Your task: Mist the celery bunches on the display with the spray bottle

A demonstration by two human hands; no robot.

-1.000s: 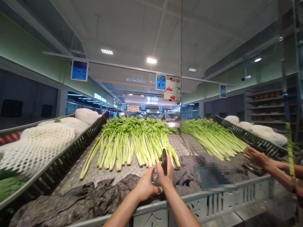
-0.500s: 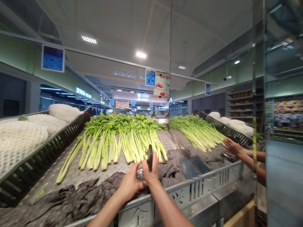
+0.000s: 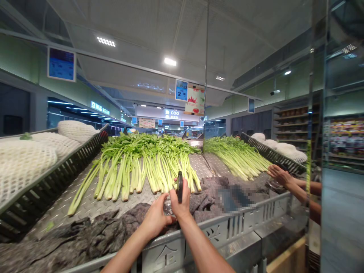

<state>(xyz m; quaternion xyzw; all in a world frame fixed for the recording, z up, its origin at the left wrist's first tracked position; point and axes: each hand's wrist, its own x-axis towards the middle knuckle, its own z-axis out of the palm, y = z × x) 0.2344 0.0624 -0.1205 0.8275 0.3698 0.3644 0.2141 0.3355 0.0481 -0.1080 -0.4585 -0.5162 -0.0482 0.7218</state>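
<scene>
Both my hands meet over the front of a produce stand. My right hand (image 3: 181, 203) is closed round a dark, narrow tool (image 3: 179, 185) that stands upright. My left hand (image 3: 156, 218) grips a small clear object (image 3: 167, 206) beside it; I cannot make out what it is. Just beyond them, long green celery stalks (image 3: 142, 167) lie in a row on the ridged metal shelf (image 3: 88, 206). Crumpled dark grey cloth (image 3: 93, 235) lies under my hands along the front.
A grey plastic crate rim (image 3: 227, 231) runs along the front edge. A mirror panel (image 3: 256, 159) on the right reflects the celery and hands. White netted produce (image 3: 25, 163) fills the bin on the left behind a black slotted divider (image 3: 51, 189).
The view has swung to the right and settled. My hands have stayed together on the tool and the clear object, shifting only slightly.
</scene>
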